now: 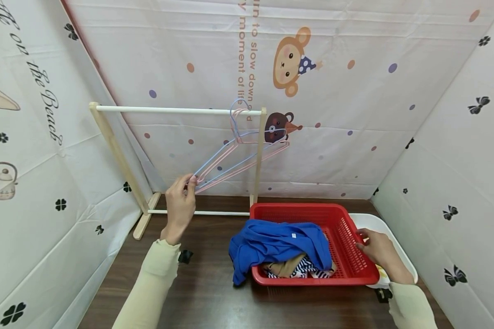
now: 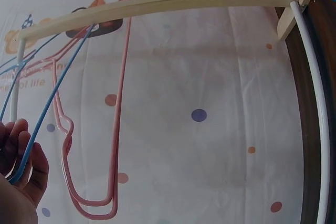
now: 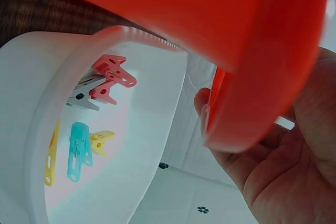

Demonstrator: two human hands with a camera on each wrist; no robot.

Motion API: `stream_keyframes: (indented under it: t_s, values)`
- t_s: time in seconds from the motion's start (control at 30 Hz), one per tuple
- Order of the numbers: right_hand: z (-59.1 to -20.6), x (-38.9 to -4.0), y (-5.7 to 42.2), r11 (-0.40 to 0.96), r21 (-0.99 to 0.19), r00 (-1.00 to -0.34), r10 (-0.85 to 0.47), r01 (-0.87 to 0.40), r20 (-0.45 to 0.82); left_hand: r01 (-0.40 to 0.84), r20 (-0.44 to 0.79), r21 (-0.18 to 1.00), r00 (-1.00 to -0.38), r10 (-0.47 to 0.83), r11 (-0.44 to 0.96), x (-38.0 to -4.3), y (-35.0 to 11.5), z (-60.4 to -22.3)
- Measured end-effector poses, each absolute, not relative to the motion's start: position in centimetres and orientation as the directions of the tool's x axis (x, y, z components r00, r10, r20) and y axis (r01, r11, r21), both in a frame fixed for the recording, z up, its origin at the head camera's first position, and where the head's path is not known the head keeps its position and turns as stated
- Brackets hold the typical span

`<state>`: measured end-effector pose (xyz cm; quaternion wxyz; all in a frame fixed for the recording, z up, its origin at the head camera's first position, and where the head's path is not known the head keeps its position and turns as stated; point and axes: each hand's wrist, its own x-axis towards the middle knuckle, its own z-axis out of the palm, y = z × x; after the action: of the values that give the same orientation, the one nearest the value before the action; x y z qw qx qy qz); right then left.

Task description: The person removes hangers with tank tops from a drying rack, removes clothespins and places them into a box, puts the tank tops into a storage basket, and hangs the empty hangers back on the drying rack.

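My left hand pinches the lower left end of a blue clothes hanger. That hanger's hook sits at the rack's white top bar. Pink hangers hang beside it near the rack's right post. In the left wrist view, my fingers curl round the blue hanger, while the pink hangers hang apart from them. My right hand grips the right rim of a red plastic basket. Inside the basket lies a blue garment, partly draped over its left side.
A white basin stands partly beneath the basket's right side. It holds several clothespins, among them a red one and a teal one. Striped and tan cloth shows under the blue garment. Printed sheets enclose the dark wooden table.
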<state>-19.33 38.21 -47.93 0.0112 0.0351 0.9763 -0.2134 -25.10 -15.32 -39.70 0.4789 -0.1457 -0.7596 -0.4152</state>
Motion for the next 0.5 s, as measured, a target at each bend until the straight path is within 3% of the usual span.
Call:
stream_keyframes:
  t_s: [0.5]
  values:
    - [-47.99,-19.22,38.29,0.908,-0.414,-0.998,0.060,0.064,-0.023,0.623,0.854,0.474,-0.499,-0.150,0.623,-25.06,-15.55,-39.42]
